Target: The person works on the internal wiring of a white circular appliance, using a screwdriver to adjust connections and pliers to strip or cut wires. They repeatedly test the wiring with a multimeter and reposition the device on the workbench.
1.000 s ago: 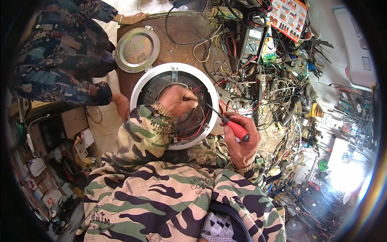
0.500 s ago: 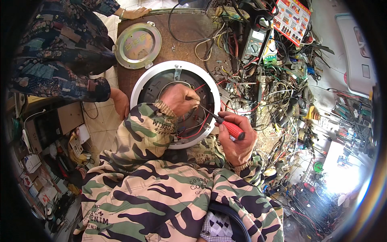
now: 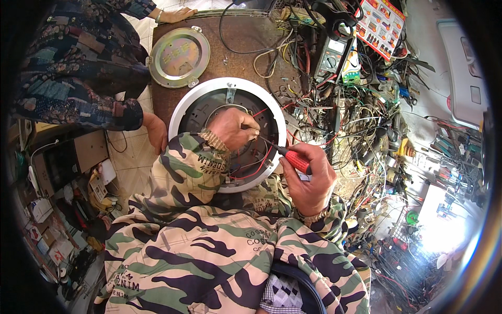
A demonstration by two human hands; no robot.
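Observation:
A round appliance housing (image 3: 281, 120) with a white rim lies open on the table edge in front of me, its dark inside holding metal brackets and loose red wires (image 3: 261, 166). Over its middle, my left hand (image 3: 232, 128) is closed in a pinch; what sits between the fingertips is too small to make out. My right hand (image 3: 312, 180) grips the red handle of a screwdriver (image 3: 297, 160) at the right of the rim. The thin shaft points left into the housing, its tip close to my left fingertips.
A round metal cover (image 3: 180, 56) lies on the brown table (image 3: 238, 34) beyond the housing. Another person's hand (image 3: 156, 135) is beside the housing's left; their other hand (image 3: 178, 15) rests at the table's far edge. Tangled wires (image 3: 361, 123) and a multimeter (image 3: 330, 56) crowd the right.
My right hand has shifted slightly right, with its fingers now further over the screwdriver's handle, hiding its end. My left hand stays in almost the same place.

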